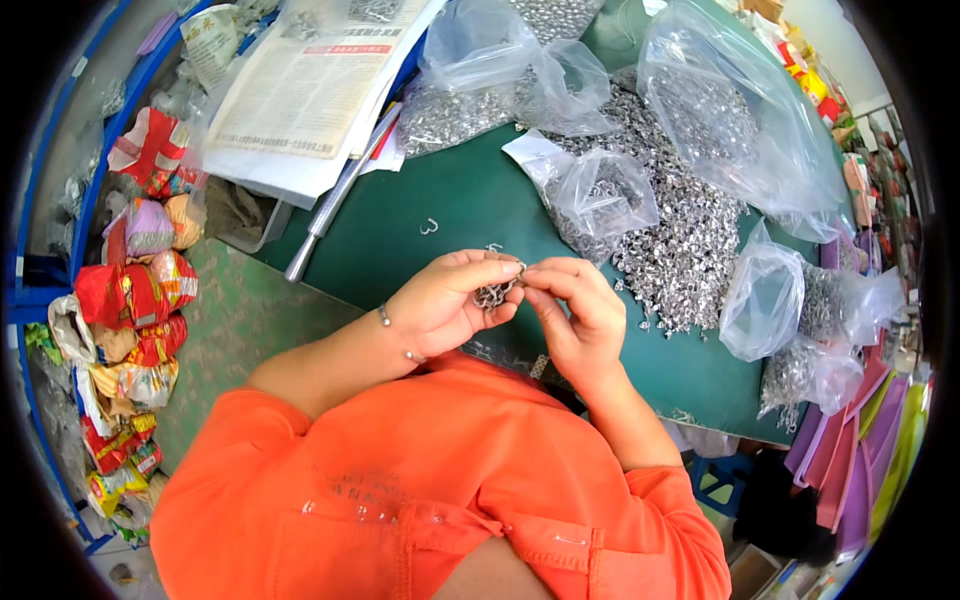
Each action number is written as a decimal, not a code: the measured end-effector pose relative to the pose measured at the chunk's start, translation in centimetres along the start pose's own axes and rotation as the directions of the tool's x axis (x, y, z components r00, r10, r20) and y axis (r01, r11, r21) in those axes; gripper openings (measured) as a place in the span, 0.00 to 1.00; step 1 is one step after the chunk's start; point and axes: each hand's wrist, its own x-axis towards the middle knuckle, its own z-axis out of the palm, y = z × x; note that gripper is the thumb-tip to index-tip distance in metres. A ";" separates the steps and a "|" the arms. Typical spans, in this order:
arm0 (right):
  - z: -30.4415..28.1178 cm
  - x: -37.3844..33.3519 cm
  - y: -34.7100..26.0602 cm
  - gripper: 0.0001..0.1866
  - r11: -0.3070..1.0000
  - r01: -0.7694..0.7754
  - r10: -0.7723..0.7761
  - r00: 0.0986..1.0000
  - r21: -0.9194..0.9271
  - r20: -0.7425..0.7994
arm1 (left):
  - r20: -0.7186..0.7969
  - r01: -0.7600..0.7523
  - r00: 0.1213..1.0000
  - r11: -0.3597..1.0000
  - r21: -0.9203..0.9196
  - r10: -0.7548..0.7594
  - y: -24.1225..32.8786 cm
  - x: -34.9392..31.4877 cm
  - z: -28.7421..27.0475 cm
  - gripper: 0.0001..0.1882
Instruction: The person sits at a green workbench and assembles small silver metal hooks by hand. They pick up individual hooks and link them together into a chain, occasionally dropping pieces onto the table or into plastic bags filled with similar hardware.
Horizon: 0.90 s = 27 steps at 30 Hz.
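Observation:
My left hand (462,296) is curled round a small bunch of metal hooks (494,294), held at the table's near edge. Thumb and forefinger of my right hand (577,306) pinch together at the bunch's upper right side, against the left fingertips. Whatever small piece sits in that right pinch is hidden by the fingers. A loose bent hook (429,227) lies on the green table (370,265) beyond my left hand. To the right of my hands spreads a large heap of small shiny metal pieces (680,255).
Clear plastic bags of metal parts (605,195) stand round the heap, with further bags (765,295) at the right edge. A newspaper (310,100) on papers and a metal rod (335,205) lie back left. Blue shelving (88,180) with colourful packets stands left.

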 end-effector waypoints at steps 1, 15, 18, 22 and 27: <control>0.0 -0.1 0.6 0.09 0.998 -0.055 0.055 0.999 0.011 -0.003 | 0.028 -0.012 1.000 1.000 -0.016 0.012 -0.1 0.3 -0.4 0.05; -1.9 7.8 0.4 0.09 0.968 0.224 -0.243 0.948 0.112 0.204 | -0.049 -0.179 0.983 0.981 -0.072 0.175 2.0 1.0 0.3 0.05; -2.9 11.5 2.5 0.06 0.998 -0.055 0.059 0.991 0.036 -0.116 | -0.082 -0.212 0.974 0.977 -0.008 0.211 2.0 1.0 0.7 0.06; -4.0 15.7 6.6 0.06 0.954 -0.015 0.008 1.000 -0.298 -0.026 | -0.123 -0.269 0.955 0.963 0.027 0.271 2.2 0.6 1.6 0.06; -3.0 12.2 3.6 0.06 0.986 -0.164 0.167 0.957 -0.033 0.238 | -0.156 -0.363 0.914 0.927 0.093 0.373 2.3 0.2 1.6 0.07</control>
